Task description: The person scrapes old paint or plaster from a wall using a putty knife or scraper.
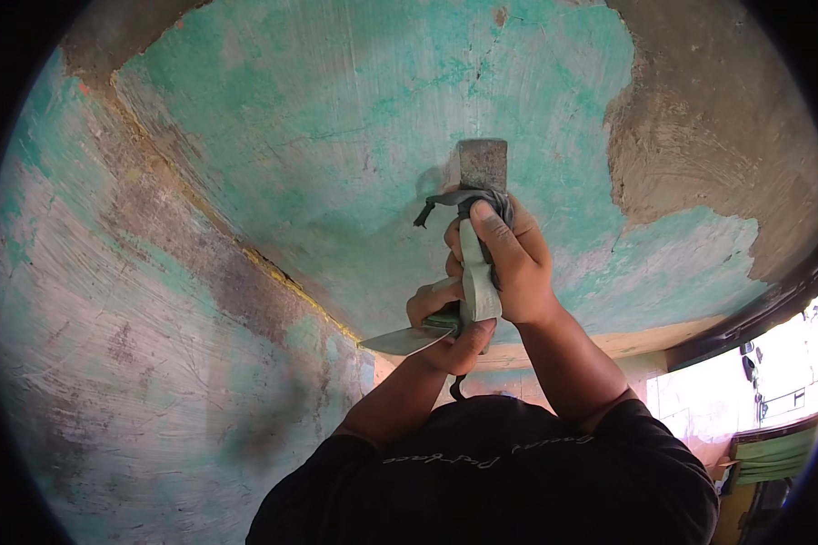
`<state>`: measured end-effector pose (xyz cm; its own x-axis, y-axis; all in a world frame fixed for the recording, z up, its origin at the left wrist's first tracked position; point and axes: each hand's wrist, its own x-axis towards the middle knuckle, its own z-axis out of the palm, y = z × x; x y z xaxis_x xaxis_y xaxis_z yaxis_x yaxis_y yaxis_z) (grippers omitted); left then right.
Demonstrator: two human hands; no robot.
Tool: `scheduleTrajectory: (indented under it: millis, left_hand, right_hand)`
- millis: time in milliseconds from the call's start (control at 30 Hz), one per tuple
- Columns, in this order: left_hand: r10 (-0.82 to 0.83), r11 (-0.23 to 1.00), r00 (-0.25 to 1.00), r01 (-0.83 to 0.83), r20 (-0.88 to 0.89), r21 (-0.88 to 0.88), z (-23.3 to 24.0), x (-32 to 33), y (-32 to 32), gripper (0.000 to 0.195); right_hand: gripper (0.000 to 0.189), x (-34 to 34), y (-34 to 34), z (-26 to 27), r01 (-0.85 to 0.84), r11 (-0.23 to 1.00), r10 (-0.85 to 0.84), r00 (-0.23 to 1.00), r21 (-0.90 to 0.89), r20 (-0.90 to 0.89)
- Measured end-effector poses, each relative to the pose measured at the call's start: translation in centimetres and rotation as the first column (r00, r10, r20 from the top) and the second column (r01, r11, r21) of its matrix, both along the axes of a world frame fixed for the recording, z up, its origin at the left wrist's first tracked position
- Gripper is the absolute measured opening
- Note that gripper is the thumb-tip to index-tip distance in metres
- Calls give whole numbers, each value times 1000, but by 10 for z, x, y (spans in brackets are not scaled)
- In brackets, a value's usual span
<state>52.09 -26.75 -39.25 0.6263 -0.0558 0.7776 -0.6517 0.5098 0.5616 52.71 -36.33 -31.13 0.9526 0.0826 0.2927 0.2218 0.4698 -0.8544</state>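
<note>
In front of a peeling green painted wall (354, 102), my right hand (528, 272) grips a scraper. Its flat grey metal blade (484, 163) points up, and a dark strip (460, 197) binds it near a pale handle (478, 272). My right thumb presses on the binding. Lower down, my left hand (443, 347) is closed around a green-handled trowel or putty knife (409, 340), its blade pointing left. The left thumb lies at the bottom end of the pale handle, and some left fingers are hidden behind it. Whether the scraper blade touches the wall I cannot tell.
Bare grey-brown plaster (709, 122) shows at the upper right. A yellowish cracked seam (293, 283) runs diagonally between the green wall and a scraped whitish wall (143, 354). At the lower right are a bright opening (709, 402) and green cloth (774, 455).
</note>
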Motion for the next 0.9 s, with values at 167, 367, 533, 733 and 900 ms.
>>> scheduleTrajectory:
  millis: [167, 367, 533, 733, 900]
  left_hand:
    - [97, 994, 995, -97, -19, -51, -5, 0, -7, 22]
    - [64, 997, 998, -63, 11, -44, 4, -2, -6, 20]
    - [58, 998, 998, -58, -7, -20, 2, 0, -8, 21]
    - [33, 999, 999, -33, 1, -20, -2, 1, -6, 27]
    - [37, 999, 999, -36, 37, -36, -1, 4, -9, 27]
  right_hand:
    - [29, 7, -3, -4, 8, 997, -4, 998, -78, 61]
    - [29, 1, -1, 1, -9, 998, 12, 999, -69, 37]
    - [29, 5, -4, -3, 1, 996, 4, 999, -89, 53]
    - [29, 6, -3, 3, -21, 997, 24, 999, -69, 45]
    - [29, 8, -6, 3, -9, 993, 16, 998, -118, 62]
